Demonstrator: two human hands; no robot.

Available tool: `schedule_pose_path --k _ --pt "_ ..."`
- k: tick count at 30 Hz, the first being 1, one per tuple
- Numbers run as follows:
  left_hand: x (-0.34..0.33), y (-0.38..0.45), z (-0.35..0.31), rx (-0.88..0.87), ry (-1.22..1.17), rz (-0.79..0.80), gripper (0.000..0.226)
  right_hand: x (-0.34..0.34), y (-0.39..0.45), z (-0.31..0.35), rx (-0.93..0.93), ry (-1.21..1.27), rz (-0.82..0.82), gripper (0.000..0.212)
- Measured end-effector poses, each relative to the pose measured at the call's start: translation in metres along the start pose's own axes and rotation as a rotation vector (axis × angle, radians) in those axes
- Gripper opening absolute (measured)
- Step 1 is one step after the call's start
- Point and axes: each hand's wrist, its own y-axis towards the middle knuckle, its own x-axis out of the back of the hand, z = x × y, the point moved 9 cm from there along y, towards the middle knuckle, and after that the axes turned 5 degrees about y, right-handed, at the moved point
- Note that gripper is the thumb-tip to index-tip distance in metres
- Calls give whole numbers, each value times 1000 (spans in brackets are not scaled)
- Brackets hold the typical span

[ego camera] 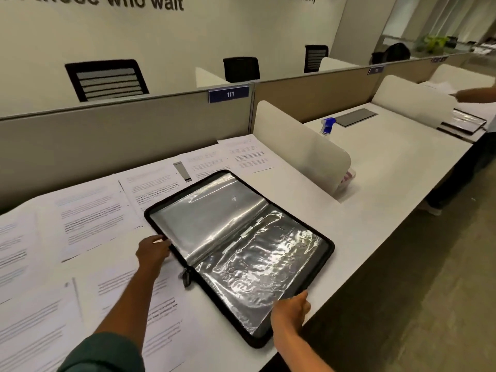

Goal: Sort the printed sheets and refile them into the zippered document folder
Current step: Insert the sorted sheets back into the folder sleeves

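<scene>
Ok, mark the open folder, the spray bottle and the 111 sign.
document folder (pixel 214 210): head view, clear sleeve on its left half.
spray bottle (pixel 328 124): head view, blue trigger head.
111 sign (pixel 229 94): head view, middle of the blue plate.

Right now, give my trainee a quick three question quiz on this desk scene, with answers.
1. True or false: the folder lies open.
2. Which hand grips the folder's near right corner: A left hand, B right hand?
3. What number is on the blue sign?

Key: 1 true. 2 B. 3 111; also, the sheets lie spread on the desk, with none seen in the sleeves.
</scene>
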Motion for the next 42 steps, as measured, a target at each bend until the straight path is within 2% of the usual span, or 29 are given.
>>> schedule_pose_path --k 2,5,7,11,14,20,25,32,42 --pt "5 -3 -7 -38 76 -47 33 -1 0 -1 20 -59 1 64" --pt "5 -18 -34 -243 284 -83 26 4 1 14 171 -185 -26 73" --pt "-2 -23 -47 -367 386 -65 31 -1 2 33 379 -301 16 76" --pt "-14 -20 -53 -438 570 59 47 -31 -5 62 842 -583 155 73" --pt "-19 -19 -55 -484 638 126 53 -56 -15 62 1026 -692 229 72" --pt "-30 18 -43 -463 868 216 72 -99 -33 53 1109 -752 315 72" --pt "-37 42 -43 -463 974 163 92 -120 -31 51 1152 -673 350 70" --pt "-39 68 -46 -375 1119 144 124 -128 -12 60 1172 -580 352 69" --pt "-46 72 -47 -318 927 108 141 -129 -4 64 1173 -567 319 68"
